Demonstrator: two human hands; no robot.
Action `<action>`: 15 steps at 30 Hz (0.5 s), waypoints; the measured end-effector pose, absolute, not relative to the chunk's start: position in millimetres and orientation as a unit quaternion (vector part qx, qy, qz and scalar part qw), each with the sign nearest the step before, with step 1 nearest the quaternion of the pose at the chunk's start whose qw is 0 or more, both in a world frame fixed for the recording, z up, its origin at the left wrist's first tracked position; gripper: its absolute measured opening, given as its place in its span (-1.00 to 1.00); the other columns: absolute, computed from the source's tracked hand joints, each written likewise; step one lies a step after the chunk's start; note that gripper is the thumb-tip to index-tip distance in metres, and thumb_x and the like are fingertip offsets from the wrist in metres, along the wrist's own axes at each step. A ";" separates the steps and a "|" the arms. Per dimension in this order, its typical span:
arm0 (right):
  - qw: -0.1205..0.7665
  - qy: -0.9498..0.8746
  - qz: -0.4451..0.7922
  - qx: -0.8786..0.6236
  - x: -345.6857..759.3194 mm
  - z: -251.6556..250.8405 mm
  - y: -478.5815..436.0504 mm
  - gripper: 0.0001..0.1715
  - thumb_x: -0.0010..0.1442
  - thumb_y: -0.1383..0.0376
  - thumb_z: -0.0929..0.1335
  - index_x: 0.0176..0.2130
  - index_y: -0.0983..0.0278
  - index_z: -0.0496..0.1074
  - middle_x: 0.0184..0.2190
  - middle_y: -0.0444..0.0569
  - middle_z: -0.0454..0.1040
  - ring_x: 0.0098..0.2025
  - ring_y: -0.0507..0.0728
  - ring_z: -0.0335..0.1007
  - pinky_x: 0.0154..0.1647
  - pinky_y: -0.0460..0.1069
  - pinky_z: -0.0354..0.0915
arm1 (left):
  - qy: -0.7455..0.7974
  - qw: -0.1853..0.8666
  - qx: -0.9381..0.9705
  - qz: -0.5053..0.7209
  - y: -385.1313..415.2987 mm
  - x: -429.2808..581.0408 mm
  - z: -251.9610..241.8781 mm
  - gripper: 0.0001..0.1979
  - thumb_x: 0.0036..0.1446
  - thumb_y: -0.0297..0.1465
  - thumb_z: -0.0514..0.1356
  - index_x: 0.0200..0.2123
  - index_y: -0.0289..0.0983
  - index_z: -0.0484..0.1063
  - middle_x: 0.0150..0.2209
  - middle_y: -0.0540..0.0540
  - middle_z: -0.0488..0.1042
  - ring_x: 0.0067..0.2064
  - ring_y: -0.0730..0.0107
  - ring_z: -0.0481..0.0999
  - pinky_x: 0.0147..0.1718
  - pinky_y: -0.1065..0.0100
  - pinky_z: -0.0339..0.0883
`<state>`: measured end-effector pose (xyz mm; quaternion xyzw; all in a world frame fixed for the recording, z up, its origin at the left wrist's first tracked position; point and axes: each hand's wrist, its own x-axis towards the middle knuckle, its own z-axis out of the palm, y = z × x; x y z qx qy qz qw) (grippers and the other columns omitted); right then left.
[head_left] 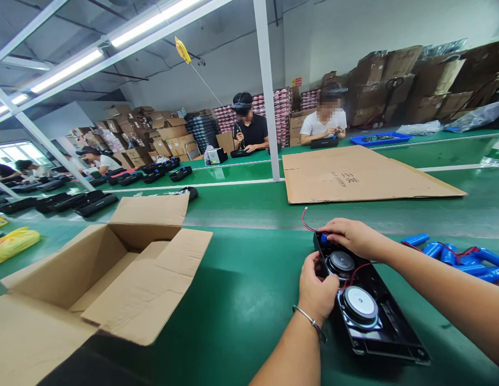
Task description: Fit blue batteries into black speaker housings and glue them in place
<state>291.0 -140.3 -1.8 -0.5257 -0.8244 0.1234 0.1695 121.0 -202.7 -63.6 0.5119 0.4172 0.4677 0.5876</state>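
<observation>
Your left hand (pixel 316 287) grips the near-left edge of the black speaker housing (pixel 370 305), fingers curled shut on its rim. Your right hand (pixel 354 236) rests closed over the housing's far end, pinching a blue battery cell (pixel 324 237) with a red wire (pixel 306 221). The housing lies flat on the green table (pixel 241 279), right of the open cardboard box (pixel 112 279). More blue cells (pixel 462 257) lie right of the housing.

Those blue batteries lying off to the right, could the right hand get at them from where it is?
Probably yes. The right hand rests on the far end of the speaker housing, and the blue batteries lie on the bare green table just beyond its forearm, with only loose red wires between.
</observation>
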 end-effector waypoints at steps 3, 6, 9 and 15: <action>0.178 -0.823 0.129 -0.524 290.7 -2.5 -139.5 -0.56 0.22 0.14 0.14 0.00 0.17 0.37 -0.14 -0.07 0.36 -0.08 0.07 0.26 0.00 0.00 0.21 | 0.417 0.589 0.514 0.464 -203.0 120.5 -63.0 -0.45 -0.12 -0.57 0.10 0.03 -0.30 0.24 0.02 -0.18 0.37 0.03 0.27 0.37 0.03 0.32 0.22; 0.182 -0.821 0.130 -0.525 291.9 -3.2 -139.1 -0.57 0.23 0.14 0.14 -0.02 0.16 0.39 -0.16 -0.07 0.36 -0.11 0.07 0.27 -0.02 0.00 0.22 | 0.415 0.587 0.518 0.463 -203.3 120.3 -63.5 -0.45 -0.12 -0.56 0.11 0.03 -0.31 0.24 0.02 -0.19 0.37 0.02 0.26 0.37 0.00 0.33 0.25; 0.186 -0.822 0.128 -0.523 295.3 -7.5 -138.3 -0.58 0.22 0.15 0.15 -0.03 0.15 0.40 -0.17 -0.07 0.36 -0.12 0.07 0.28 -0.04 0.01 0.23 | 0.408 0.588 0.516 0.472 -203.6 121.3 -64.9 -0.45 -0.12 -0.56 0.10 0.03 -0.30 0.24 0.02 -0.18 0.37 0.02 0.27 0.37 -0.02 0.34 0.26; 0.213 -0.822 0.103 -0.519 291.7 -17.5 -130.6 -0.58 0.18 0.12 0.18 -0.06 0.14 0.44 -0.19 -0.01 0.34 -0.19 0.09 0.30 -0.08 0.05 0.27 | 0.414 0.594 0.507 0.467 -203.8 121.0 -63.5 -0.44 -0.13 -0.54 0.13 0.04 -0.31 0.25 -0.01 -0.18 0.39 -0.01 0.27 0.40 -0.02 0.34 0.26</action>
